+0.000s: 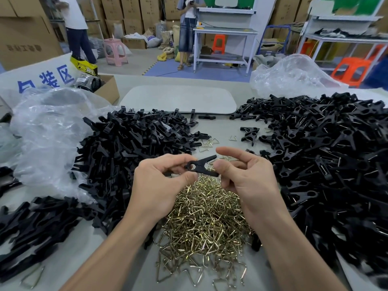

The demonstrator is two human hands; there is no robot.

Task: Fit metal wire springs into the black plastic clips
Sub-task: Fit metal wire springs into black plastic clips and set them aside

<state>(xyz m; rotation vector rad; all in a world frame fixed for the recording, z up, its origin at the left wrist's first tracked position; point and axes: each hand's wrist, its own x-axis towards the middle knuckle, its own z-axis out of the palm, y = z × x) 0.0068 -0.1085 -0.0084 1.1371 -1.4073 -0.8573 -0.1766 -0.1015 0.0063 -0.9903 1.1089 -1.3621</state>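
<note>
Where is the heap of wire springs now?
Head view, bottom centre: the heap of wire springs lies beneath the left hand and right hand, between the left clip pile and right clip pile.

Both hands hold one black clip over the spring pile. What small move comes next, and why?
Probably the right hand should let go and pinch one spring from the brass wire spring pile directly below, the left hand holding the black clip by its ring end. No wire shows in the clip yet.

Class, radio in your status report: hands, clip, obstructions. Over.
Left hand pinches black clip head; right hand holds its legs. No spring visibly fitted. Spring pile below; nothing blocking.
</note>
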